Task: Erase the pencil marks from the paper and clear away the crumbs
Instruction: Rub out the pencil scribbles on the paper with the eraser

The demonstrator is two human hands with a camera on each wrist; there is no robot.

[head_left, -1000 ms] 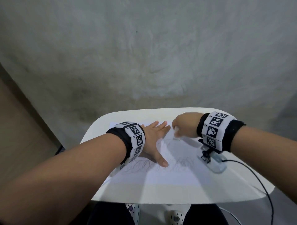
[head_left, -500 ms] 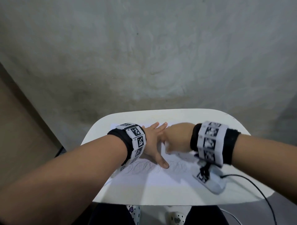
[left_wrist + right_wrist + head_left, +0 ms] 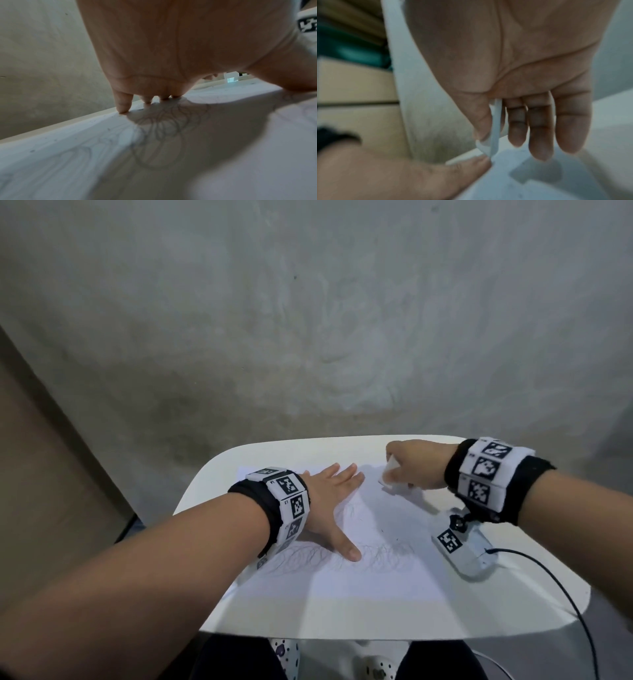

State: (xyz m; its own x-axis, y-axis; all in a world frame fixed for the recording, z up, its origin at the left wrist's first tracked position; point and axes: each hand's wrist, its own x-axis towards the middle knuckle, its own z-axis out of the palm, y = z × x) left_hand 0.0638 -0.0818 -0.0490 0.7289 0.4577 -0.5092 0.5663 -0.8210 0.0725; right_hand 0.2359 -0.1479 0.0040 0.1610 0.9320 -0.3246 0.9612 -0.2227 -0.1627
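A white sheet of paper (image 3: pixel 370 573) with looping pencil scribbles (image 3: pixel 308 559) lies on a small white table (image 3: pixel 534 607). My left hand (image 3: pixel 334 501) lies flat on the paper's left part, fingers straight and spread, thumb pointing toward me. In the left wrist view its fingertips (image 3: pixel 122 108) press the paper (image 3: pixel 102 155) near the far edge, with scribbles (image 3: pixel 163 129) under the palm. My right hand (image 3: pixel 416 465) pinches a white eraser (image 3: pixel 388 475) over the paper's far right corner. The right wrist view shows the eraser (image 3: pixel 494 129) held between thumb and forefinger, just above the sheet.
A black cable (image 3: pixel 548 583) runs from the wrist camera (image 3: pixel 462 549) off the table's right edge. A grey wall (image 3: pixel 308 320) rises behind the table. Small dark crumbs (image 3: pixel 108 129) dot the paper. My knees show below the near table edge.
My right hand with the eraser has swung from beside the left hand's fingers out to the paper's far right. The left hand has stayed flat on the sheet.
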